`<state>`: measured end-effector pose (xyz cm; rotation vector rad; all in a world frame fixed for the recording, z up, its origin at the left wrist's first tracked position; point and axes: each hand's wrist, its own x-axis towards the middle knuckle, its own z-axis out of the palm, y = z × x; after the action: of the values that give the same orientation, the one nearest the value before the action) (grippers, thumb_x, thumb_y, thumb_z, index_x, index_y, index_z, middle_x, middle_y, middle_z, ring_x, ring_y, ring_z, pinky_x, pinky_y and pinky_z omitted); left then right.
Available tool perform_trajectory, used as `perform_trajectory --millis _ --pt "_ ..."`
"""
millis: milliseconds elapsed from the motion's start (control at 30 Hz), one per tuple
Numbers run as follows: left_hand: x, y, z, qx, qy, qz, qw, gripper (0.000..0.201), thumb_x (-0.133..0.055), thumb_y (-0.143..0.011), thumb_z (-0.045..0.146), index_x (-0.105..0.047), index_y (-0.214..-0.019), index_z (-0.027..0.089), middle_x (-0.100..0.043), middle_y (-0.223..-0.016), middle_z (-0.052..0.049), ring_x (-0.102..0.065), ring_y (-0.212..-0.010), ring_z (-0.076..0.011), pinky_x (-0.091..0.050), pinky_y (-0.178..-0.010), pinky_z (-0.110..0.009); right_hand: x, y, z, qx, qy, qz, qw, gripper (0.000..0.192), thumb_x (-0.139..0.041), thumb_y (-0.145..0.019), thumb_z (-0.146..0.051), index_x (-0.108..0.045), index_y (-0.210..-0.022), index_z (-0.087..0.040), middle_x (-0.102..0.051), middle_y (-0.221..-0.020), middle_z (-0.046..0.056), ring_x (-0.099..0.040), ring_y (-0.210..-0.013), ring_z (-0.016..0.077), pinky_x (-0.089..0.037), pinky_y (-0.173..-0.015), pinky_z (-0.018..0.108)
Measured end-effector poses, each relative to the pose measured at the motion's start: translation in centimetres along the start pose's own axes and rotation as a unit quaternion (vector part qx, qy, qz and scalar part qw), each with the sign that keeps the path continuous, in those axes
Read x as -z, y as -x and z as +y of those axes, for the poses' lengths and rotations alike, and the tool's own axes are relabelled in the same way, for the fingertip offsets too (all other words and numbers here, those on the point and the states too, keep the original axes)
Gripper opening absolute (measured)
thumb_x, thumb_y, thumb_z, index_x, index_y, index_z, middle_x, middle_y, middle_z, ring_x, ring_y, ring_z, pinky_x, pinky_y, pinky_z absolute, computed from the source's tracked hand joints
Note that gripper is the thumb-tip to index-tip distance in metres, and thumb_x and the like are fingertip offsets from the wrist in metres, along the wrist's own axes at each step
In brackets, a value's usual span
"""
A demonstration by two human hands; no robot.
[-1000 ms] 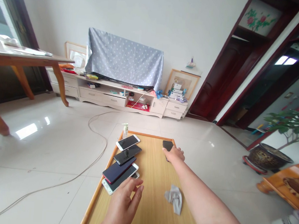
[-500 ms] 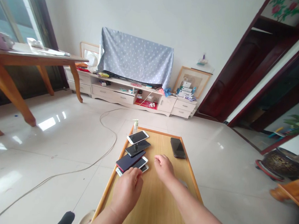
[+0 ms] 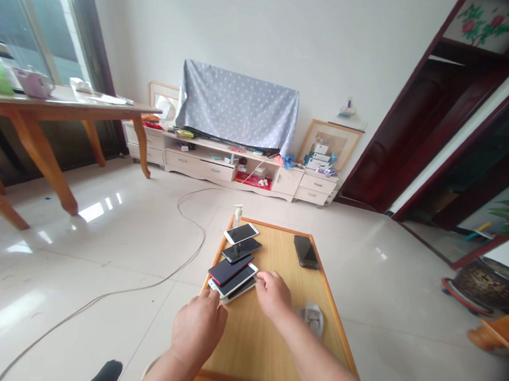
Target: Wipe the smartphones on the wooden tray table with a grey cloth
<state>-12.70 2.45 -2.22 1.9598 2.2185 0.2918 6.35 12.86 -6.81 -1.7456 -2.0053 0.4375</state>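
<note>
A white-framed smartphone (image 3: pixel 235 282) with a dark screen lies slantwise at the near end of a group of phones. My left hand (image 3: pixel 200 322) is closed at its lower left corner, and my right hand (image 3: pixel 274 296) pinches at its right end. Under it another smartphone (image 3: pixel 242 290) shows in part. Directly behind is a dark blue phone (image 3: pixel 230 269) with a red edge, overlapping the white one's far side. Beyond lie a black smartphone (image 3: pixel 241 250) and another white smartphone (image 3: pixel 241 233). The fingertips of both hands are partly hidden.
The phones rest on a small wooden table (image 3: pixel 260 343) with a raised rim. A black phone (image 3: pixel 306 252) lies at its far right, a whitish clear object (image 3: pixel 313 319) by my right forearm. A pump bottle (image 3: pixel 238 215) stands at the far left corner. A cable (image 3: pixel 141 290) crosses the floor.
My right hand has come left to the white smartphone's right end. My left hand has moved to its lower left corner. More of that phone's screen now shows. The view has shifted slightly.
</note>
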Motion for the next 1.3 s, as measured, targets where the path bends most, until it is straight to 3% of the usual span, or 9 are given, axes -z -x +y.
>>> perform_trajectory --millis 100,267,433,700,1000,1167,1300 --pt "0.3 0.0 -0.6 0.008 -0.012 -0.02 1.0 0.023 -0.038 -0.091 0.031 -0.059 -0.087 0.022 -0.068 -0.096 -0.008 -0.065 -0.084 -0.0225 -0.038 -0.064 -0.03 -0.4 1.0 -0.5 0.041 0.053 0.012 0.998 0.028 -0.05 -0.091 -0.025 -0.074 -0.106 -0.027 -0.069 -0.104 0.006 -0.06 -0.103 0.0223 -0.043 -0.088 0.03" --pt "-0.4 0.0 -0.7 0.02 0.002 -0.075 0.997 0.033 -0.038 -0.094 0.041 -0.065 -0.095 0.022 -0.072 -0.093 -0.008 -0.069 -0.084 -0.0262 -0.045 -0.072 -0.036 -1.7 2.3 -0.6 0.073 0.085 0.011 0.994 0.038 -0.049 -0.092 -0.027 -0.066 -0.126 -0.024 -0.066 -0.126 0.007 -0.053 -0.119 0.0259 -0.038 -0.099 0.037" --pt "-1.1 0.5 -0.3 -0.006 -0.004 -0.078 0.997 0.033 -0.042 -0.092 0.041 -0.065 -0.097 0.019 -0.073 -0.094 -0.011 -0.07 -0.088 -0.0288 -0.048 -0.073 -0.038 -2.1 3.5 -0.5 0.091 0.094 0.017 0.991 0.041 -0.048 -0.094 -0.031 -0.064 -0.13 -0.021 -0.066 -0.13 0.008 -0.051 -0.123 0.0273 -0.036 -0.104 0.04" --pt "-1.0 2.8 2.0 -0.073 -0.028 -0.085 0.993 0.032 -0.046 -0.091 0.038 -0.067 -0.098 0.015 -0.071 -0.094 -0.014 -0.069 -0.089 -0.0324 -0.048 -0.079 -0.045 -0.7 7.2 2.2 0.103 0.1 0.049 0.988 0.041 -0.047 -0.095 -0.036 -0.065 -0.128 -0.02 -0.067 -0.127 0.01 -0.054 -0.12 0.0286 -0.039 -0.103 0.041" --pt "-2.0 4.3 3.9 -0.129 -0.001 -0.111 0.986 0.027 -0.05 -0.089 0.036 -0.067 -0.098 0.017 -0.07 -0.094 -0.011 -0.067 -0.09 -0.0304 -0.048 -0.081 -0.045 1.4 10.2 4.2 0.052 0.112 0.087 0.989 0.036 -0.048 -0.093 -0.033 -0.067 -0.122 -0.024 -0.068 -0.122 0.01 -0.058 -0.116 0.0283 -0.044 -0.097 0.045" --pt "-1.0 3.7 3.9 -0.149 0.026 -0.052 0.987 0.027 -0.043 -0.094 0.033 -0.067 -0.1 0.023 -0.068 -0.101 -0.008 -0.063 -0.095 -0.0274 -0.047 -0.082 -0.043 1.2 10.4 4.1 0.086 0.124 0.096 0.984 0.039 -0.047 -0.095 -0.033 -0.064 -0.128 -0.022 -0.061 -0.137 0.01 -0.052 -0.129 0.0302 -0.042 -0.105 0.05" --pt "-1.8 3.0 4.0 -0.206 0.049 0.016 0.977 0.033 -0.041 -0.097 0.032 -0.063 -0.121 0.033 -0.062 -0.131 -0.006 -0.053 -0.122 -0.0279 -0.042 -0.099 -0.046 0.3 10.7 3.5 0.138 0.118 0.055 0.982 0.042 -0.043 -0.098 -0.033 -0.059 -0.136 -0.023 -0.051 -0.149 0.008 -0.041 -0.141 0.0289 -0.039 -0.111 0.052"
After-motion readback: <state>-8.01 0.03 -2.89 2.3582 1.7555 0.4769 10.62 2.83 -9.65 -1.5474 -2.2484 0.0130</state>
